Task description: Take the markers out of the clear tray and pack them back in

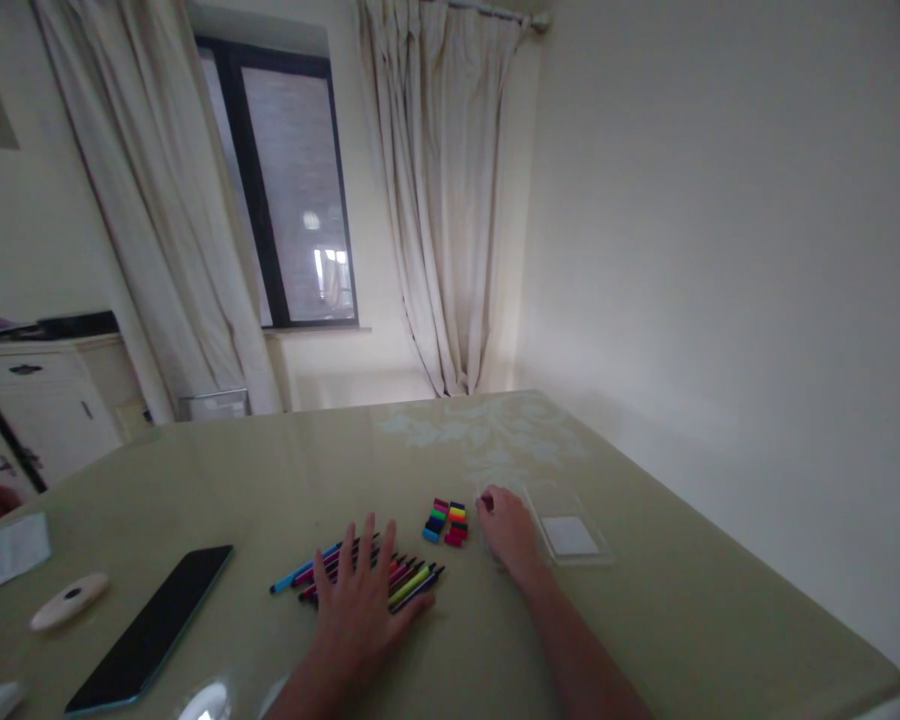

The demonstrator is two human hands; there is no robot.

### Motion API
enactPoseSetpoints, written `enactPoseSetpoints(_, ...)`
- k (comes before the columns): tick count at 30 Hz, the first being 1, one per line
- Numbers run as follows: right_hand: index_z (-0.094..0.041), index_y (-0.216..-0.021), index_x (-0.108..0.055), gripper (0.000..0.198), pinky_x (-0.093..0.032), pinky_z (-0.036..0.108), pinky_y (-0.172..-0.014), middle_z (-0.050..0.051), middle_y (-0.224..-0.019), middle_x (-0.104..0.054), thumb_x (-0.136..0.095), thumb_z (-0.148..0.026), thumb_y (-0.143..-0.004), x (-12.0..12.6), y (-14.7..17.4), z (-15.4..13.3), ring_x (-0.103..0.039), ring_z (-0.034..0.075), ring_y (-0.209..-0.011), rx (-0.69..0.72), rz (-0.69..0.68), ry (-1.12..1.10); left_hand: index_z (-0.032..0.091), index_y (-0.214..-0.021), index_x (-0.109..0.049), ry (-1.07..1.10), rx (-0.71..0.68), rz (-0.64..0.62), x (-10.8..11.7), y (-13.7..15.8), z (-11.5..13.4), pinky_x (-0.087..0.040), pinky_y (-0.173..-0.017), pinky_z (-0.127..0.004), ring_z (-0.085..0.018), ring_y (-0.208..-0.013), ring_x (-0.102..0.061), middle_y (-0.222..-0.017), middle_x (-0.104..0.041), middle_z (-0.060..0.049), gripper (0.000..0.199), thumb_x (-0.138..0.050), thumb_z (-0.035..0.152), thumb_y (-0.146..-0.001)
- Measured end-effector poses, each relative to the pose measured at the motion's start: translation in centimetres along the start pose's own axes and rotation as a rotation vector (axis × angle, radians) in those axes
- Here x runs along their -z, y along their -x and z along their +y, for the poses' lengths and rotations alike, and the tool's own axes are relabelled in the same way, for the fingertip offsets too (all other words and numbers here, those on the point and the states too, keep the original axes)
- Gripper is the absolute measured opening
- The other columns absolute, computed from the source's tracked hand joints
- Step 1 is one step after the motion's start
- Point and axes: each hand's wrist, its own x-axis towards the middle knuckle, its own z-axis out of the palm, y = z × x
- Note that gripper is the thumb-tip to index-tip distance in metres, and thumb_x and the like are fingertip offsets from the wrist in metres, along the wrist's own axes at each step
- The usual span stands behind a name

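Observation:
My left hand (358, 590) lies spread, palm down, over a loose pile of felt-tip pens (418, 580) in blue, pink, red, yellow-green and dark colours. Part of the pile is hidden under the fingers. Beyond it, two short columns of coloured pen caps (445, 522) lie side by side on the table. To their right, my right hand (508, 525) has its fingers curled together; a small dark bit shows at the fingertips, too small to name. This hand is over the left part of a clear plastic case (596, 548), whose other half lies flat with a white label (568, 535).
The table (690, 600) has a glossy greenish cover. At left lie a black tablet or phone (150, 630), an oval whitish object (70, 601) and folded paper (7, 555). A wall (720, 250) runs along the right side; a white cabinet (52, 400) stands at far left.

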Motion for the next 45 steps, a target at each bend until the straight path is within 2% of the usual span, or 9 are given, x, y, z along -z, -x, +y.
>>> enactPoseSetpoints(2, -0.018, -0.094, -0.074, 0.018, -0.043, 0.025, -0.074, 0.010, -0.098, -0.076, -0.057, -0.022, -0.093, -0.2, -0.1, 0.0, -0.069, 0.020, -0.089, 0.017, -0.015, -0.049, 0.028, -0.158, -0.037, -0.025, 0.011, -0.030, -0.5, 0.6, 1.0, 0.006, -0.112, -0.078, -0.049, -0.152, -0.018, -0.168, -0.024, -0.015, 0.093, -0.045, 0.082, -0.082)
enactPoseSetpoints(6, -0.018, -0.093, -0.075, 0.017, -0.046, 0.026, -0.076, 0.009, -0.097, -0.078, -0.059, -0.019, -0.088, -0.6, -0.3, 0.1, -0.070, 0.020, -0.090, 0.032, -0.033, -0.163, 0.024, -0.159, -0.035, -0.033, 0.075, -0.091, -0.3, 0.5, 1.0, 0.001, -0.113, -0.079, -0.048, -0.153, -0.018, -0.168, -0.024, -0.016, 0.088, -0.037, 0.078, -0.089)
enactPoseSetpoints(12, -0.018, -0.094, -0.075, 0.015, -0.049, 0.026, -0.078, 0.009, -0.097, -0.078, -0.061, -0.019, -0.087, -1.2, -0.3, -0.3, -0.072, 0.021, -0.090, 0.028, -0.046, -0.282, 0.025, -0.158, -0.036, -0.037, 0.052, -0.111, 0.2, -1.0, -0.6, -0.002, -0.114, -0.077, -0.046, -0.153, -0.020, -0.168, -0.023, -0.014, 0.086, -0.035, 0.078, -0.090)
enactPoseSetpoints(19, -0.017, -0.093, -0.075, 0.012, -0.049, 0.025, -0.077, 0.009, -0.095, -0.078, -0.063, -0.018, -0.088, -1.2, 0.2, -1.5, -0.071, 0.020, -0.087, 0.059, -0.064, -0.295, 0.029, -0.158, -0.036, 0.038, -0.103, -0.108, -0.2, -2.6, -3.5, -0.006, -0.118, -0.073, -0.041, -0.153, -0.022, -0.168, -0.025, -0.012, 0.081, -0.039, 0.075, -0.092)
enactPoseSetpoints(25, -0.018, -0.092, -0.074, 0.012, -0.049, 0.025, -0.077, 0.007, -0.093, -0.077, -0.062, -0.017, -0.090, -1.0, 0.4, -1.7, -0.071, 0.019, -0.087, 0.076, -0.077, -0.302, 0.028, -0.155, -0.042, 0.081, -0.152, -0.023, -0.5, -3.3, -5.4, -0.012, -0.120, -0.069, -0.039, -0.152, -0.029, -0.166, -0.032, -0.012, 0.072, -0.045, 0.066, -0.094)
enactPoseSetpoints(30, -0.017, -0.094, -0.074, 0.014, -0.046, 0.026, -0.079, 0.008, -0.097, -0.076, -0.060, -0.018, -0.091, -0.7, 0.5, -1.6, -0.068, 0.021, -0.092, 0.066, -0.048, -0.156, 0.027, -0.147, -0.051, 0.146, -0.220, 0.080, -0.1, -2.8, -5.6, -0.011, -0.122, -0.064, -0.036, -0.147, -0.037, -0.160, -0.043, -0.012, 0.065, -0.056, 0.060, -0.092)
enactPoseSetpoints(35, -0.017, -0.103, -0.073, 0.019, -0.043, 0.027, -0.084, 0.011, -0.107, -0.071, -0.055, -0.018, -0.095, -0.2, 0.7, -1.9, -0.065, 0.021, -0.098, 0.104, -0.003, -0.014, 0.028, -0.113, -0.068, 0.238, -0.285, 0.110, 0.9, -2.7, -5.2, -0.024, -0.117, -0.060, -0.032, -0.131, -0.050, -0.142, -0.058, -0.009, 0.031, -0.066, 0.046, -0.088)
enactPoseSetpoints(40, -0.019, -0.104, -0.075, 0.024, -0.041, 0.032, -0.092, 0.011, -0.118, -0.068, -0.051, -0.022, -0.100, -0.6, 0.3, -2.9, -0.058, 0.025, -0.111, 0.266, -0.021, 0.103, 0.026, -0.097, -0.068, 0.287, -0.306, 0.100, 1.3, -2.7, -4.6, -0.032, -0.110, -0.053, -0.031, -0.126, -0.050, -0.128, -0.063, -0.006, 0.015, -0.066, 0.037, -0.089)
enactPoseSetpoints(45, -0.018, -0.099, -0.078, 0.026, -0.038, 0.037, -0.095, 0.015, -0.129, -0.065, -0.052, -0.019, -0.099, -1.9, -0.2, -2.8, -0.053, 0.029, -0.121, 0.298, -0.051, 0.196, 0.025, -0.095, -0.067, 0.303, -0.295, 0.078, 1.2, -2.7, -4.4, -0.035, -0.106, -0.052, -0.030, -0.122, -0.051, -0.124, -0.064, -0.006, 0.010, -0.065, 0.034, -0.090)
